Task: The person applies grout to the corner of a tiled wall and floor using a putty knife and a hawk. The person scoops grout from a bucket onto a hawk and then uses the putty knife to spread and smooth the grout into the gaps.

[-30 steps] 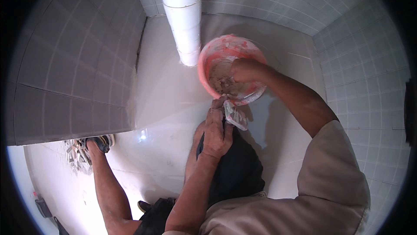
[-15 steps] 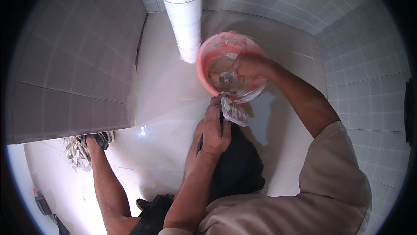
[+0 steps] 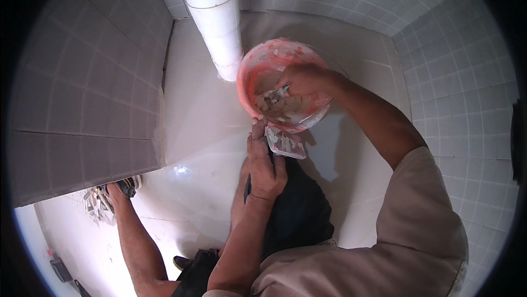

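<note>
A round pinkish-red bucket (image 3: 245,85), its wall caked with pale paste, stands on the floor in front of me. Inside it, my right hand (image 3: 307,82) is closed round a small paste-covered tool (image 3: 281,90), whose exact shape is hidden by the fingers and smears. The tool touches the lumpy greyish-beige paste (image 3: 282,111) at the bottom. My left hand (image 3: 267,168) grips a flat, rounded rectangular plate (image 3: 286,144) streaked with paste, just outside the bucket's near rim. That hand's fingertips reach the rim, above my bent knee.
A white vertical pipe (image 3: 215,28) meets the floor close behind the bucket's left side. Grey tiled walls rise on the left (image 3: 93,88), at the back and on the right (image 3: 461,88). Broken scraps (image 3: 99,205) lie by my left shoe (image 3: 127,187). A dark object (image 3: 59,268) lies at lower left.
The view has shifted slightly, so bucket and pipe appear further left. My right hand has moved a little within the bucket, and more of the paste shows. Both hands keep their holds.
</note>
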The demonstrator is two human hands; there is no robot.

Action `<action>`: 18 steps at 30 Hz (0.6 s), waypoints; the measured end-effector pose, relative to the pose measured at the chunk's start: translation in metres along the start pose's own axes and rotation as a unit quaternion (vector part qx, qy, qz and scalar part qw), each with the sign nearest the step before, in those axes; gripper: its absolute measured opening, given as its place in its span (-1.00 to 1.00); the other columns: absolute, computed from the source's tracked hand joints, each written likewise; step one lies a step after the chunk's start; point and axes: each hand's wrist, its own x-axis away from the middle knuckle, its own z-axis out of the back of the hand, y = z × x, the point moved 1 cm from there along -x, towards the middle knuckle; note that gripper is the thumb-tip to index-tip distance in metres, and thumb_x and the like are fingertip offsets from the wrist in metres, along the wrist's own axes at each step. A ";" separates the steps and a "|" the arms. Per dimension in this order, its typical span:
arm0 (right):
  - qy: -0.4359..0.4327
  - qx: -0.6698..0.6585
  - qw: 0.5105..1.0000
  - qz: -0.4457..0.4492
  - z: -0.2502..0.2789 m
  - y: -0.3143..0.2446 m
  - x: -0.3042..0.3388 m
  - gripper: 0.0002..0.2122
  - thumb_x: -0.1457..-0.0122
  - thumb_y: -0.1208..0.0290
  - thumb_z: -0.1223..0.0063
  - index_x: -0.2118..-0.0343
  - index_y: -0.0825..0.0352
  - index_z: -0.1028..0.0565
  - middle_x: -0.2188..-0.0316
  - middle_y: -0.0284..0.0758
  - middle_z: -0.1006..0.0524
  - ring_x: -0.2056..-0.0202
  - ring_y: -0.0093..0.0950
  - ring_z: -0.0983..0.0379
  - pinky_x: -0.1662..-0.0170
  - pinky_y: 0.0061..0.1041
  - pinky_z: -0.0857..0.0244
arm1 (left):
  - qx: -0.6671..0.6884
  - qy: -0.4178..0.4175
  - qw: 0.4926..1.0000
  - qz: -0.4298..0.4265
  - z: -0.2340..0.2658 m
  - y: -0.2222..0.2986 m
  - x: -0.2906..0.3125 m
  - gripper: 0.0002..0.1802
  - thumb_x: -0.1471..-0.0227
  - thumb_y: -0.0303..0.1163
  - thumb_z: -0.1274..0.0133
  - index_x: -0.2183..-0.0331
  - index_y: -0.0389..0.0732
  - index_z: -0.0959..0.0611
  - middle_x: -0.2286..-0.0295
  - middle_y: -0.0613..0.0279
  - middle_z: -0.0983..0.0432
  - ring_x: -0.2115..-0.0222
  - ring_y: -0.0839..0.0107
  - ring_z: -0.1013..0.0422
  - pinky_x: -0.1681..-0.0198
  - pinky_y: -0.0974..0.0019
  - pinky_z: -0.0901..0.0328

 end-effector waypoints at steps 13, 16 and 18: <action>-0.012 0.100 0.995 0.011 -0.006 -0.014 -0.017 -0.77 -0.02 0.38 -0.09 0.28 0.24 -0.69 0.29 -0.18 -0.67 0.23 -0.22 -0.63 0.09 -0.16 -0.48 | 0.020 0.014 1.000 -0.015 0.000 -0.003 0.000 -0.42 -0.13 -0.49 0.08 -0.18 -0.41 -0.33 -0.27 -0.30 -0.15 -0.30 -0.34 -0.03 -0.36 -0.18 0.05; 0.005 0.098 0.995 -0.003 0.015 -0.037 -0.008 -0.78 -0.02 0.36 -0.10 0.30 0.28 -0.69 0.28 -0.17 -0.67 0.22 -0.21 -0.63 0.09 -0.16 -0.48 | 0.004 0.007 1.000 -0.011 0.012 -0.003 0.002 -0.39 -0.10 -0.51 0.06 -0.19 -0.44 -0.31 -0.27 -0.30 -0.15 -0.28 -0.35 -0.06 -0.35 -0.17 0.03; 0.050 0.127 0.985 -0.110 0.015 -0.036 -0.009 -0.77 -0.02 0.36 -0.11 0.29 0.29 -0.69 0.25 -0.18 -0.68 0.19 -0.22 -0.63 0.05 -0.18 -0.47 | 0.007 0.003 1.000 -0.013 0.008 -0.004 0.003 -0.40 -0.23 -0.46 0.10 -0.25 -0.43 -0.24 -0.27 -0.26 -0.14 -0.34 -0.21 -0.04 -0.40 -0.04 0.09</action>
